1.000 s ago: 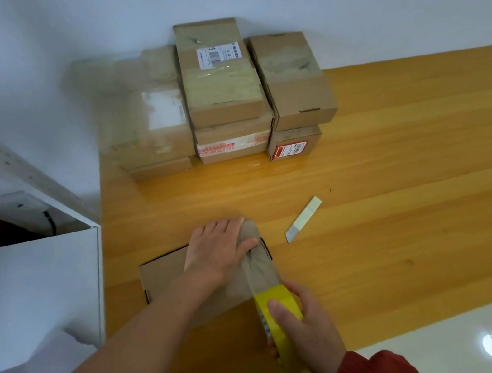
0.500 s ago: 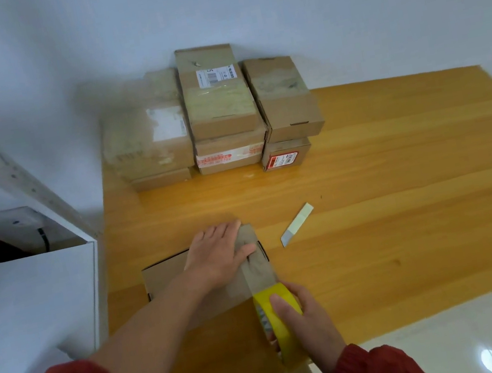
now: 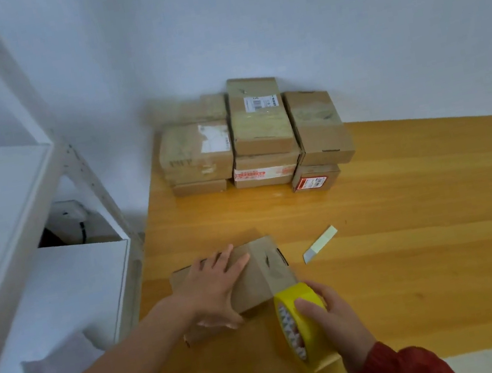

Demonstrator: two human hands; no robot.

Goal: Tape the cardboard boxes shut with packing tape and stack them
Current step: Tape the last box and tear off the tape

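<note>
A small cardboard box [image 3: 260, 277] lies near the front left of the wooden table [image 3: 409, 223]. My left hand [image 3: 213, 287] rests flat on its top with fingers spread. My right hand [image 3: 333, 318] grips a yellow roll of packing tape [image 3: 294, 319] at the box's near right corner. A strip of clear tape runs from the roll up over the box's right end.
Several taped cardboard boxes [image 3: 262, 137] are stacked at the back of the table against the wall. A small utility knife [image 3: 320, 244] lies to the right of the box. A white shelf unit [image 3: 36, 256] stands to the left.
The camera view shifted, so the table sits lower and further right in frame. My right hand has drawn the tape roll a little away from the box. My left hand stays on top.
</note>
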